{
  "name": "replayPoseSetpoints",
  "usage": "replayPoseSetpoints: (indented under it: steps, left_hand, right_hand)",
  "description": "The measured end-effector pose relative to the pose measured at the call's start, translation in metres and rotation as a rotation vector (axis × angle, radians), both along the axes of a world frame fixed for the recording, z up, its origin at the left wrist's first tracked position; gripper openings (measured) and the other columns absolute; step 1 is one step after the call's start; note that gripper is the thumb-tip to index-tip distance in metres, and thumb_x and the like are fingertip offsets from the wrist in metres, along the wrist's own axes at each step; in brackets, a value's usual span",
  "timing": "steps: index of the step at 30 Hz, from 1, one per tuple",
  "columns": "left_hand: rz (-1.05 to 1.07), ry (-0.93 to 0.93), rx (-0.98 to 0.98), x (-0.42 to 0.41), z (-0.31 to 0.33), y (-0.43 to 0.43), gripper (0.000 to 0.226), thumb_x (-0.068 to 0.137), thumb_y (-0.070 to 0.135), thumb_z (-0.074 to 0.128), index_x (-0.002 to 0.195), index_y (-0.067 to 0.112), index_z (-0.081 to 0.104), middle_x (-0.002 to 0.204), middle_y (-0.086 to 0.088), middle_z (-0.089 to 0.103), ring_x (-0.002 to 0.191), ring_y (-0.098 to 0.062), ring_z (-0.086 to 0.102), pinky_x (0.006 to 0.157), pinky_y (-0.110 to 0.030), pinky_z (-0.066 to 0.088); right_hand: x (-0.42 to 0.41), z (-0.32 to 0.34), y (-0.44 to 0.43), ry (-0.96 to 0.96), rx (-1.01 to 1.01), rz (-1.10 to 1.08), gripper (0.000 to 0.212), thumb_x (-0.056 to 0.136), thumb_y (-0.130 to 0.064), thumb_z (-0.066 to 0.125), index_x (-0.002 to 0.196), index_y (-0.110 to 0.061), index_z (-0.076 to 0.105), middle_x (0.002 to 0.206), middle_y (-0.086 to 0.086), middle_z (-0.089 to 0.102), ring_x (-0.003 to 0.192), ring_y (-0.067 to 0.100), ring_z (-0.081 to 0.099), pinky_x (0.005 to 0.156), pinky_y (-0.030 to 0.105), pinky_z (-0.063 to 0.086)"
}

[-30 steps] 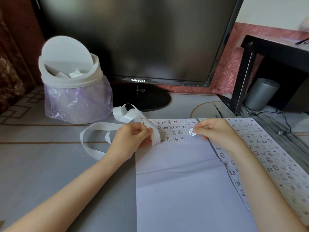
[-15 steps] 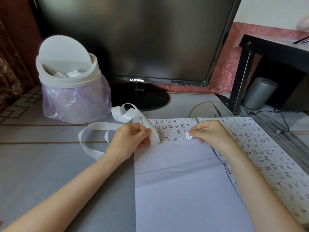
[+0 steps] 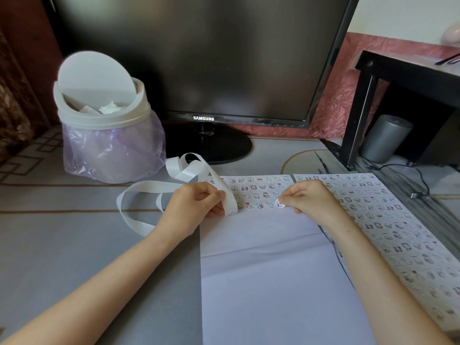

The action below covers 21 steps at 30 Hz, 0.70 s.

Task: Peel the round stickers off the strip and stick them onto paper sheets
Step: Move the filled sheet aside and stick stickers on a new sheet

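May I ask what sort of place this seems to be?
Probably a home desk or study corner. A Samsung monitor stands at the back, a small purple-lined swing-lid bin sits beside it, and a black shelf stands to the right.

Two hands are in view, the left hand (image 3: 194, 204) and the right hand (image 3: 311, 200); one white strip (image 3: 146, 188), looped several times, is gripped by the left; one round sticker (image 3: 280, 203) is pinched by the right. There are two paper sheets; the middle sheet (image 3: 261, 270) carries four rows of stickers along its far edge, their number too small to count surely; the right sheet (image 3: 388, 220) is covered with many rows, too many to count. One bin (image 3: 104, 120) stands far left; one monitor (image 3: 199, 58) at the far middle; one grey cylinder (image 3: 384, 138), one black side table (image 3: 408, 70) and one cable (image 3: 420, 180) at the far right.
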<state>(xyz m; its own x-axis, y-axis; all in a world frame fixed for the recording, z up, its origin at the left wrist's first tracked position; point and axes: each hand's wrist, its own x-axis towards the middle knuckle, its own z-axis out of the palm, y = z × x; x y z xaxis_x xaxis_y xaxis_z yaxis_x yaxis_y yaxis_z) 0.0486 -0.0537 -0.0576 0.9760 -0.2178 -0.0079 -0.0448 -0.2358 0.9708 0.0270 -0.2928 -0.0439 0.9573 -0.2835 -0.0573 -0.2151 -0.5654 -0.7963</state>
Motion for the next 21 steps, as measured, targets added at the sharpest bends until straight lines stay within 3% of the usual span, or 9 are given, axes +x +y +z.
replayPoseSetpoints:
  steps: [21]
  left_hand:
    - [0.001, -0.002, 0.013, 0.0000, -0.0007, 0.0003, 0.020, 0.091, 0.013, 0.059, 0.074, 0.006, 0.067, 0.072, -0.008, 0.072, 0.069, -0.018, 0.069, 0.077, -0.033, 0.058]
  right_hand:
    - [-0.0001, -0.0018, 0.0005, -0.017, -0.039, 0.016, 0.005, 0.078, -0.013, 0.074, 0.080, -0.011, 0.070, 0.067, 0.002, 0.063, 0.054, 0.013, 0.053, 0.055, 0.024, 0.041]
